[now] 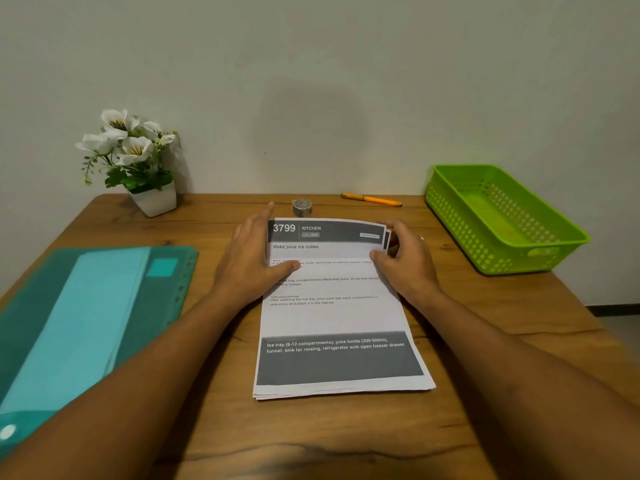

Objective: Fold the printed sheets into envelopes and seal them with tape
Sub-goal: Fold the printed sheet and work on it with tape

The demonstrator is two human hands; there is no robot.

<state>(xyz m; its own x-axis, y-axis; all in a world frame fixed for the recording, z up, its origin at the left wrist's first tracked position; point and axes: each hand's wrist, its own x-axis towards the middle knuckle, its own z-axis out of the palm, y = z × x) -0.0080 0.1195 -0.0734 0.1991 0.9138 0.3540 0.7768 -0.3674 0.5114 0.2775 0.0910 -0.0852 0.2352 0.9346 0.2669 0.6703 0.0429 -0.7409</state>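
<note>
The right hand (403,258) pinches the top sheet (332,306) at its far right corner, thumb on the printed face and fingers curled under, and the corner stands lifted off the sheets below. The left hand (258,258) lies open and flat along the left edge of the same stack of printed sheets (343,389), thumb pressing on the text, gripping nothing. The stack sits in the middle of the wooden table (346,441), its header reading "3799 KITCHEN". Just beyond its far edge stands a small roll of tape (302,206), and to the right of that lies an orange pen (371,199). A green plastic basket (450,199) rests at the right. A teal document folder (86,317) lies at the left, with a white pot of flowers (154,199) behind it by the wall.
</note>
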